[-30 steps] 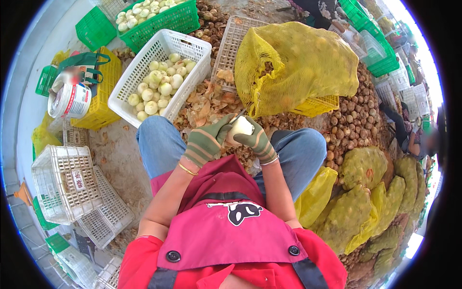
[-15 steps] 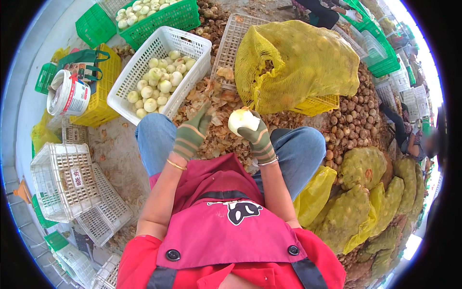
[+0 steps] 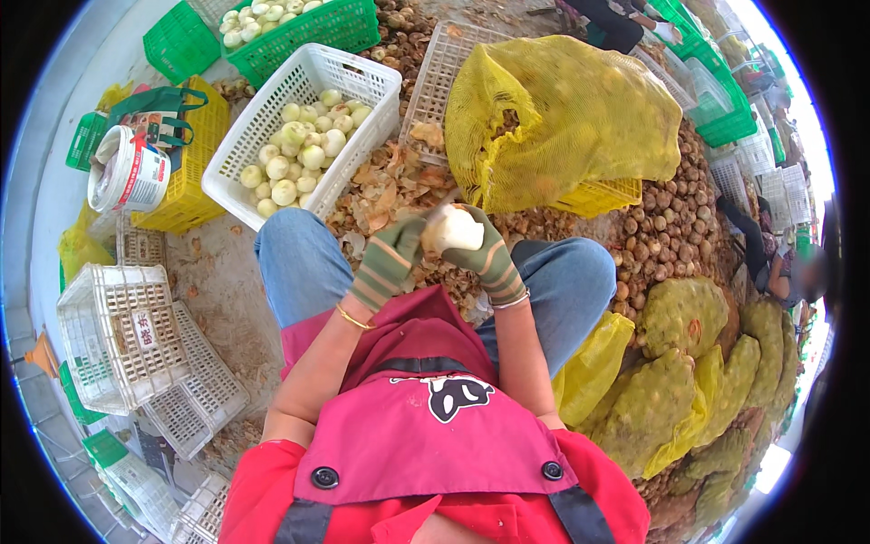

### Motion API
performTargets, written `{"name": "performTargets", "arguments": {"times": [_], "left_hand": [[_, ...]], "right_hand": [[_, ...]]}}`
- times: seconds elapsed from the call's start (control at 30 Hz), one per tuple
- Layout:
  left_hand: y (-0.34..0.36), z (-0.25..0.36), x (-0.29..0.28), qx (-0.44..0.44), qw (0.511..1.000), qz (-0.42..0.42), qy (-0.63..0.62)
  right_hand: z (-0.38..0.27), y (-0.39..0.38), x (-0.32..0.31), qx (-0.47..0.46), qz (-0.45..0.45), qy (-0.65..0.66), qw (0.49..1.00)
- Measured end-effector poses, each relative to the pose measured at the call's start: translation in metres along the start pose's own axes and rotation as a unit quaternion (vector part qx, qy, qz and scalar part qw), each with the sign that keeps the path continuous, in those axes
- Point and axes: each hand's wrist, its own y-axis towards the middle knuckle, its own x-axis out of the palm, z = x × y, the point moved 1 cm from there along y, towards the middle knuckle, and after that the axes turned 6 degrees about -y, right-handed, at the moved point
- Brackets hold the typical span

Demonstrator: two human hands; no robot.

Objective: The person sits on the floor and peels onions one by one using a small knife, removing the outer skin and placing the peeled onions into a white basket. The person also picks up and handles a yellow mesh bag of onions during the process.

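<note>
a peeled white onion (image 3: 456, 228) sits in the grip of the right hand (image 3: 485, 258), whose gloved fingers curl up around its underside and pinch it firmly. the left hand (image 3: 390, 263), in a matching green striped glove, closes its fingers against the onion's left side, so both hands meet on it above the gap between the person's knees. a thin gold bangle (image 3: 352, 317) circles the left wrist. below the hands come blue jeans (image 3: 304, 272) and a pink apron (image 3: 426, 426) worn over red sleeves.

just beyond the hands, a heap of dry brown onion skins (image 3: 390, 190) covers the ground. to the left of it stands a white plastic crate (image 3: 299, 127) partly filled with peeled white onions, and behind that a green crate (image 3: 308, 27) holding more of them. a yellow mesh sack (image 3: 562, 118) slumps over a yellow crate straight ahead and to the right, with an upturned white crate beside it. unpeeled brown onions (image 3: 662, 227) lie in a wide pile on the right, and stuffed yellow-green mesh sacks (image 3: 689, 363) are stacked near the person's right leg.

on the far left, a white bucket (image 3: 127, 172) and a green bag rest on a yellow crate (image 3: 186, 195), with empty white crates (image 3: 113, 335) lying on the ground below them. another person (image 3: 788, 272) sits at the right edge, beside more green and white crates.
</note>
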Motion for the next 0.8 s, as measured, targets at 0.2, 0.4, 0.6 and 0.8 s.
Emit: {"name": "performTargets", "arguments": {"times": [0.2,0.4,0.6,0.8], "left_hand": [[0.004,0.019,-0.021,-0.103,0.985,0.017,-0.136],[-0.001,0.037,-0.005,0.005,0.995,0.032,-0.098],[0.009,-0.015,-0.048,-0.196,0.946,0.183,-0.182],[-0.008,-0.082,-0.046,-0.033,0.985,0.124,0.115]], "right_hand": [[0.002,-0.001,0.004,0.008,-0.061,0.277,0.959],[0.024,0.007,0.010,0.013,-0.056,0.366,0.929],[0.009,0.007,0.012,-0.035,-0.029,0.605,0.795],[0.012,0.014,-0.004,-0.024,-0.130,0.604,0.786]]}}
